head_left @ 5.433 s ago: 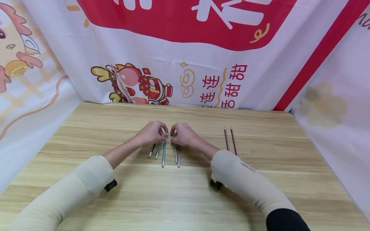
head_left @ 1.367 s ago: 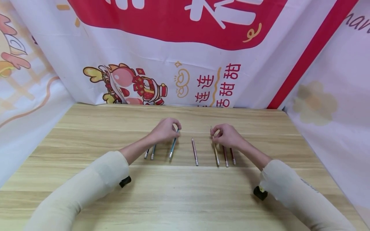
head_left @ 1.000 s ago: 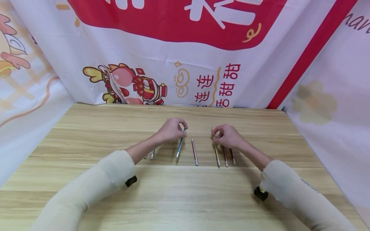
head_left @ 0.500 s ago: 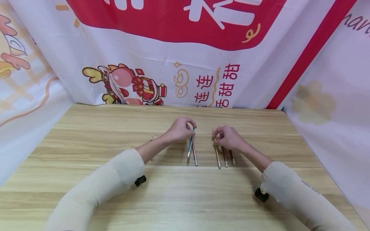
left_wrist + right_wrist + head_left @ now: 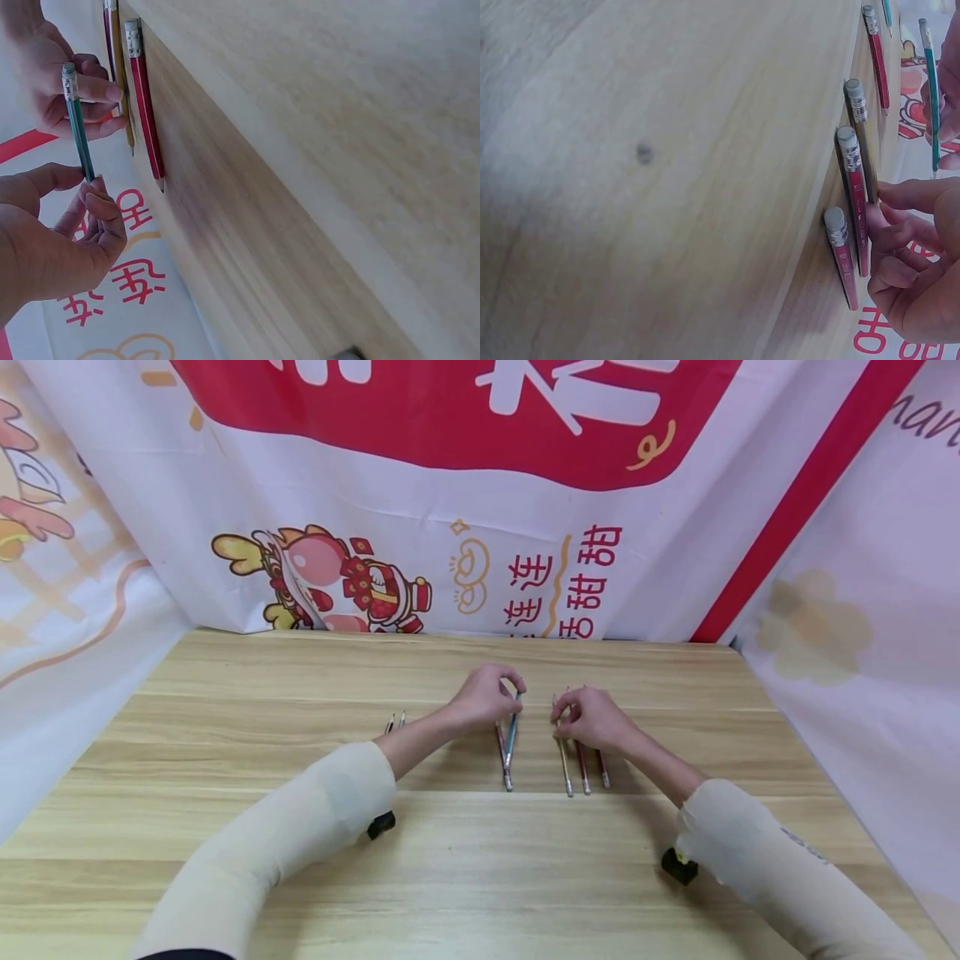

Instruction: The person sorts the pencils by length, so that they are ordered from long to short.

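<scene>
Bright, even light in the head view, soft shadows on the table [image 5: 465, 893] close under the left hand [image 5: 486, 695] and right hand [image 5: 592, 717], pale sheen nearer the wearer, dimmer, greyer wrist views, table blurred away from the hands.

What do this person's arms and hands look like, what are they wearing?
The left sleeve and right sleeve are cream, stopping short of the left grip and right grip, which are ungloved. The right one bears small dark lettering, too blurred to read; the left shows a dark edge. A small black block appears below each sleeve.
</scene>
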`<state>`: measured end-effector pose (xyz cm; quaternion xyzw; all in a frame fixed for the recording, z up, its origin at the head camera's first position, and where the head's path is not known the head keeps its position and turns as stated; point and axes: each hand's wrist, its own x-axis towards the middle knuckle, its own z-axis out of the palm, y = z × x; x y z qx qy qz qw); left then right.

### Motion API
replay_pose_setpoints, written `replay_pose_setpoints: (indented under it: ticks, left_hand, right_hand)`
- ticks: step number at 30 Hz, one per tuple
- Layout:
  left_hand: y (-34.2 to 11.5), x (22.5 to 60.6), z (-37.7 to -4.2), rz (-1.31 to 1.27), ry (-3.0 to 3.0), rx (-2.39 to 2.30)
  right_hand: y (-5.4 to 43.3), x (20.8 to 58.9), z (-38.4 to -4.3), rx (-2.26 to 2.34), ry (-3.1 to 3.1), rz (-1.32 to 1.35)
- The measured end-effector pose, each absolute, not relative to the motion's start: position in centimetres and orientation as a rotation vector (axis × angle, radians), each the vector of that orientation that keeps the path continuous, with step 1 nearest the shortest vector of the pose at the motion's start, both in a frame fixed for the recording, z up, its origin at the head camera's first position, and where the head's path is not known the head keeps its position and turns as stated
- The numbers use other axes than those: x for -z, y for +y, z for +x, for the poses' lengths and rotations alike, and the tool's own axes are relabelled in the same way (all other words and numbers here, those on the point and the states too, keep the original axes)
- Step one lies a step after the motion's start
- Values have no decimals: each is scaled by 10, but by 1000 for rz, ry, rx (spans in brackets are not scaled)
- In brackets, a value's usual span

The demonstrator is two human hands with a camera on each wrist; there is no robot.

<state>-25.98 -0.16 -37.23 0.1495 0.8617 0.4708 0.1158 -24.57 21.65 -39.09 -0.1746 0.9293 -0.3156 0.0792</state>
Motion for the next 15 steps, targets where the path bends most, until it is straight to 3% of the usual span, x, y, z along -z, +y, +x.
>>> replay_pose_setpoints:
  ticks: [15]
  left_hand:
    - [14, 381, -263, 430, 2475, -1383]
  right_hand:
    - [217, 390, -245, 930, 2778, -515]
